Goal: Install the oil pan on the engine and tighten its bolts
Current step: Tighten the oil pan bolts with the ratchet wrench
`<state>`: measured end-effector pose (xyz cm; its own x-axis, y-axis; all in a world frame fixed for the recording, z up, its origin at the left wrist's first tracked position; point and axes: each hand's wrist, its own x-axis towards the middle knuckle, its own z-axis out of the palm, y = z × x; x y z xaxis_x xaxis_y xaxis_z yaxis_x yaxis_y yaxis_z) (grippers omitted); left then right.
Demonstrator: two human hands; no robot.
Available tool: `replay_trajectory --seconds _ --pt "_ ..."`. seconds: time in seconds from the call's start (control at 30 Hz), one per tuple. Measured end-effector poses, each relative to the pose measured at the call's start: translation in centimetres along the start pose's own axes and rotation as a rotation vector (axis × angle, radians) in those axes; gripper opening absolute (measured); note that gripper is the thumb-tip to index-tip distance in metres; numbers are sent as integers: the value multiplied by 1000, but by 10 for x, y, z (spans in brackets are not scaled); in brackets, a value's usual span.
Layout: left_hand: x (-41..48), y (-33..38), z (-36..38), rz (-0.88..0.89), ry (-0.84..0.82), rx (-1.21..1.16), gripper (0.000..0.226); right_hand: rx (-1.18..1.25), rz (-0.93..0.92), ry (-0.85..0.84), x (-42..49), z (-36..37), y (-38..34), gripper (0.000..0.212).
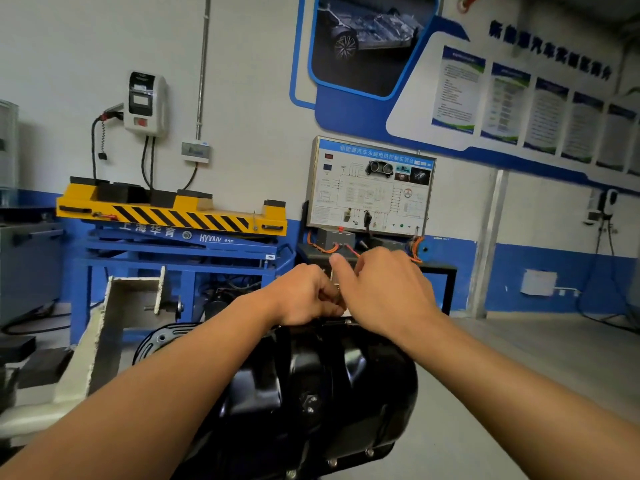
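Glossy black pressed-metal oil pan (329, 386) bulges toward the camera, small bolt heads (332, 462) along its near flange. Both hands meet over the pan's far rim. Left hand (304, 294): fingers curled tight, pinching a small object (341, 289), mostly hidden. Right hand (384, 289) touches the left's fingertips, index finger lifted; grip of the other fingers cannot be told. Yellow, black-striped lift table (173, 209) stands beyond the pan, left.

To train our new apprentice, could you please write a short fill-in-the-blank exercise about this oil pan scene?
1. The oil pan is ____ in colour.
2. The left hand and the right hand meet at the pan's ____ edge, seen from the wearer.
3. The lift table has a ____ top with black stripes.
Missing words: black; far; yellow.
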<state>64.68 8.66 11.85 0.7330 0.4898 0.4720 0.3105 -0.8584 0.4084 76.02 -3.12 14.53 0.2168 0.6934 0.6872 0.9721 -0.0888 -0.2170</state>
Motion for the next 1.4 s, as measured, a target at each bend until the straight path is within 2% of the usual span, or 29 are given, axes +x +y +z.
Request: replay_trajectory --seconds 0.13,0.27,0.33,0.4,0.47,0.53,0.57,0.67,0.7,0.77,0.87,0.93,1.0,1.07,1.13,1.2,1.27,1.3,1.4 --pt "1 -3 -1 -9 -13 -15 53 -143 -233 -9 0 1 3 37" --pt "1 -1 1 -3 -3 -20 46 -37 -520 -199 1 -6 11 20" --pt "0 1 0 -14 -15 14 33 -44 -609 -279 -1 -5 10 27" --pt "0 0 1 -39 -44 39 26 -77 -634 -264 -5 -3 10 28" --pt "1 -2 2 -26 -47 -5 37 -37 -574 -197 -7 0 11 21" --pt "1 -4 2 -13 -66 -39 43 29 -398 -126 -4 -1 12 13" --pt "2 -5 2 -4 -72 -35 38 40 -291 -107 -1 -1 13 21" --pt "2 -3 2 1 -58 -7 2 117 -33 -160 4 -3 18 43" --pt "2 -2 2 -3 -50 6 7 129 6 -185 4 -3 17 46" --pt "2 -3 1 -5 -40 33 12 94 23 -200 4 -2 14 46" --pt "3 -2 0 -4 -17 100 11 52 -51 -152 9 -3 11 39" --pt "3 0 1 1 -13 121 10 -7 -188 -182 13 -8 8 29" --pt "3 1 1 16 1 113 22 -27 -371 -256 14 -16 5 12" --pt "2 1 0 33 1 164 27 -79 -530 -338 10 -18 1 28" --pt "1 -1 -1 29 0 217 32 -135 -557 -322 6 -12 -3 33" --pt "1 -2 1 30 17 171 41 -110 -472 -239 3 -4 -2 25" --pt "2 -2 2 21 11 104 50 17 -288 -182 5 1 2 7" --pt "2 -2 2 23 3 91 49 86 -199 -175 8 1 4 13" --pt "3 -3 2 21 -13 77 21 271 46 -302 13 -1 6 42"
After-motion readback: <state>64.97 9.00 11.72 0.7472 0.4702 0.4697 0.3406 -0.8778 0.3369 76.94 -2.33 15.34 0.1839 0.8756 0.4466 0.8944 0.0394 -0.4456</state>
